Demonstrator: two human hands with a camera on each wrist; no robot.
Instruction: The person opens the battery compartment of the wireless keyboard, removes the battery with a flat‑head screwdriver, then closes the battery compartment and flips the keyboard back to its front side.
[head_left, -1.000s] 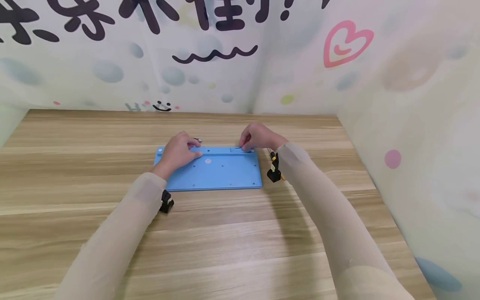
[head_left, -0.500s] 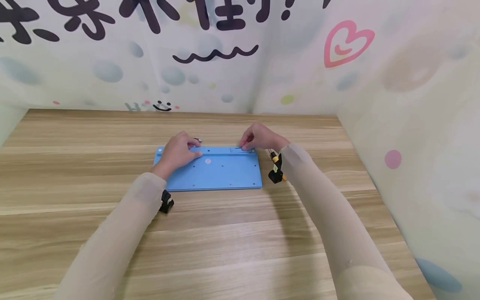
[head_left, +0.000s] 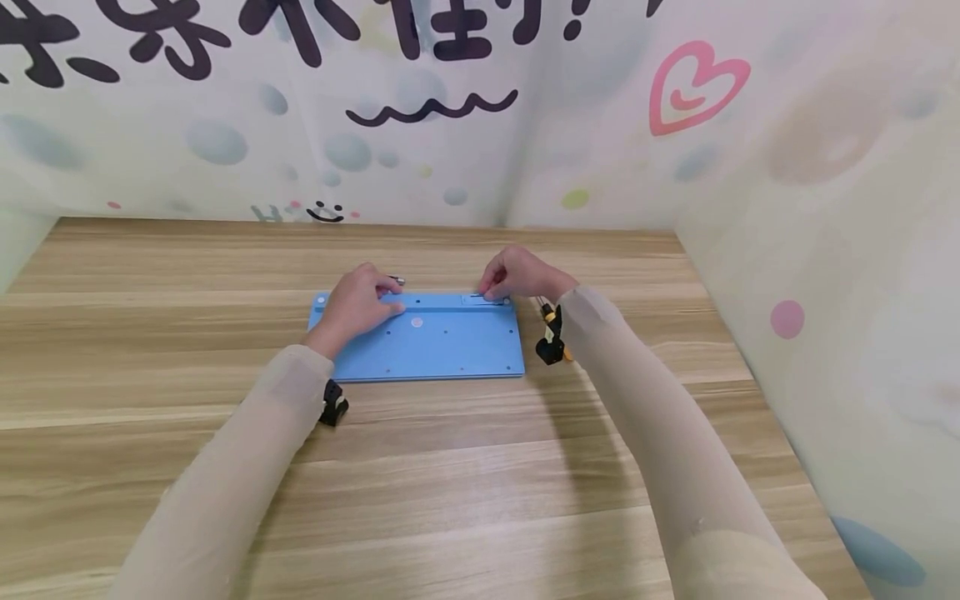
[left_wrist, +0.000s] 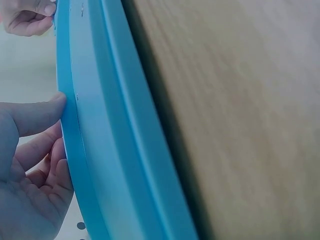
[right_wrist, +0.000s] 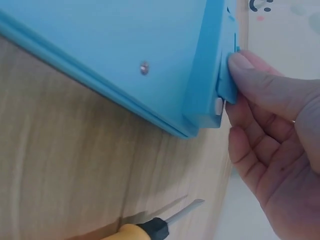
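A blue keyboard (head_left: pixel 442 350) lies underside up on the wooden table, with screws and a raised bar along its far edge. My left hand (head_left: pixel 354 304) grips that bar left of the middle. Its thumb presses one face and the curled fingers bear on the bar's far side, as the left wrist view shows. At the bar's right end, my right hand (head_left: pixel 516 273) pinches a small blue battery cover (right_wrist: pixel 228 82) between thumb and fingers. In the right wrist view the cover stands tilted out at the bar; the compartment inside is mostly hidden.
A screwdriver (right_wrist: pixel 150 229) with a yellow and black handle lies right of the keyboard, partly under the right wrist's black camera (head_left: pixel 550 350). Behind the keyboard is a small dark and silvery item (head_left: pixel 397 281). Printed walls border the table (head_left: pixel 450 492) at the back and right.
Almost nothing differs. Both hands keep their places on the keyboard and cover; the right wrist has shifted only very slightly.
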